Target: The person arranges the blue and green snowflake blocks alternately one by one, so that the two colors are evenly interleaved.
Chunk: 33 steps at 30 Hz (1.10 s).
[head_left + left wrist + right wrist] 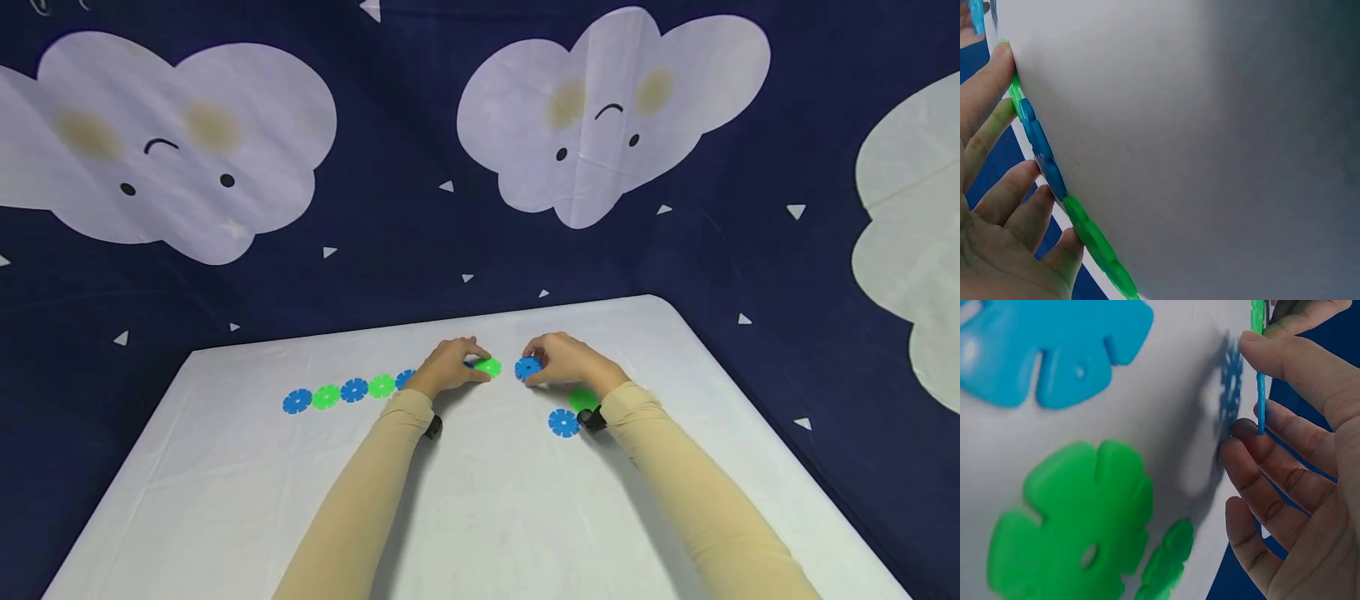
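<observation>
A row of alternating blue and green notched plastic discs (326, 397) lies across the back of the white table. My left hand (446, 367) is over the row's right end, pinching the green disc (491, 367) there between thumb and forefinger. In the left wrist view, its other fingertips touch or lie close to a blue disc (1044, 150) and a green disc (1099, 247). Just to the right, my right hand (568, 360) holds a single blue disc (528, 368) by its edges. That disc appears edge-on and raised in the right wrist view, its shadow on the tabletop.
Beneath my right wrist lie a loose blue disc (563, 422) and green disc (582, 400); the right wrist view shows a second green disc (1169, 562). Behind the white table (480, 500) hangs a dark blue cloth (405, 233) with clouds.
</observation>
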Tool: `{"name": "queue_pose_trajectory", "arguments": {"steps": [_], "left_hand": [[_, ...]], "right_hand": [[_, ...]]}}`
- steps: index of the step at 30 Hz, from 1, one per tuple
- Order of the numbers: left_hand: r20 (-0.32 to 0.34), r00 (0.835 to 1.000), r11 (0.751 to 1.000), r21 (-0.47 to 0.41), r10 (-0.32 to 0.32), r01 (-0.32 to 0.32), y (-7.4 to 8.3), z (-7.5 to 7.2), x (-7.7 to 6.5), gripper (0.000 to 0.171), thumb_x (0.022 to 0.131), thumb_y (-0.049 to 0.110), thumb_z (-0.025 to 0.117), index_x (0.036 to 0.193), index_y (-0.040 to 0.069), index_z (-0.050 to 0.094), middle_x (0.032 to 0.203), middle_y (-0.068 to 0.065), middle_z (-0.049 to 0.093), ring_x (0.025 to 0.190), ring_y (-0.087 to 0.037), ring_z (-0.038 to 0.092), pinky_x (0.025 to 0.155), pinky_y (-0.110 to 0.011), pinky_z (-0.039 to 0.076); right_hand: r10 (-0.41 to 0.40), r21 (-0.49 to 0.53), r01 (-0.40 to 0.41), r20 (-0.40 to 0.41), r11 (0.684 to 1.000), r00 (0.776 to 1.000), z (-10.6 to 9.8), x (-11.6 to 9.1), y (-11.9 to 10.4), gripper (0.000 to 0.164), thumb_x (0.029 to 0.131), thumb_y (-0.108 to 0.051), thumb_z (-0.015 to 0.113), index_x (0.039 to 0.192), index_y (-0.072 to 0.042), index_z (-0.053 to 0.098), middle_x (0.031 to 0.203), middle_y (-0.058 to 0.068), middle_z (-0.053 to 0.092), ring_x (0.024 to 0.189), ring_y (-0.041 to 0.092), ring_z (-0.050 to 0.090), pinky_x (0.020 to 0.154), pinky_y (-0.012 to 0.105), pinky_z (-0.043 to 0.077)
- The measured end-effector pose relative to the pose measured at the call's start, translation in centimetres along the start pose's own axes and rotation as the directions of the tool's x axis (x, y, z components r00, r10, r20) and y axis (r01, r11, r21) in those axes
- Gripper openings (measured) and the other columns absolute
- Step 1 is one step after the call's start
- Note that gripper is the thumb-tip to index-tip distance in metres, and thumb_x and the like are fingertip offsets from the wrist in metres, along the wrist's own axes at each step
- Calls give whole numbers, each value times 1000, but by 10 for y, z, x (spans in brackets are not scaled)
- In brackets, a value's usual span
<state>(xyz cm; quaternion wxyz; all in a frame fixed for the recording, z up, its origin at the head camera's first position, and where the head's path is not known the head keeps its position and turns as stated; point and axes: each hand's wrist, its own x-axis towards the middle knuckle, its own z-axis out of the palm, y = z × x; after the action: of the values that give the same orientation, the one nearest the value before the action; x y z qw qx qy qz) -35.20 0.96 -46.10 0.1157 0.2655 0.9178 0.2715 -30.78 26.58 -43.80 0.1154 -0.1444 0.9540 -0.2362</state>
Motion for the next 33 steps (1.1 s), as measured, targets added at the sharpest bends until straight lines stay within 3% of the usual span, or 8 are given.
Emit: {"name": "queue_pose_trajectory", "arguments": {"steps": [11,20,33], "left_hand": [[-5,999,999,5,-34,34,-2,-2,1,48,89,34,89,133,20,78,163,-17,50,159,-42,38,135,-57,23],[-14,1000,1000,-17,-21,20,-2,-4,0,47,89,33,90,131,18,79,162,-18,52,159,-43,38,135,-57,21],[-13,1000,1000,2,-2,2,-1,-2,3,49,85,32,92,130,16,79,157,-17,56,155,-36,47,134,-53,27]], "right_hand": [[-16,-16,16,12,1000,1000,3,16,-8,50,88,-25,90,131,-6,73,117,9,76,108,22,68,103,44,58],[-49,-5,49,48,999,998,3,25,-15,47,89,-18,87,131,-4,73,122,12,75,116,26,69,106,44,57],[7,5,-7,81,1000,997,4,26,-14,51,88,-19,86,136,-9,71,128,16,72,119,29,65,109,49,54]]}}
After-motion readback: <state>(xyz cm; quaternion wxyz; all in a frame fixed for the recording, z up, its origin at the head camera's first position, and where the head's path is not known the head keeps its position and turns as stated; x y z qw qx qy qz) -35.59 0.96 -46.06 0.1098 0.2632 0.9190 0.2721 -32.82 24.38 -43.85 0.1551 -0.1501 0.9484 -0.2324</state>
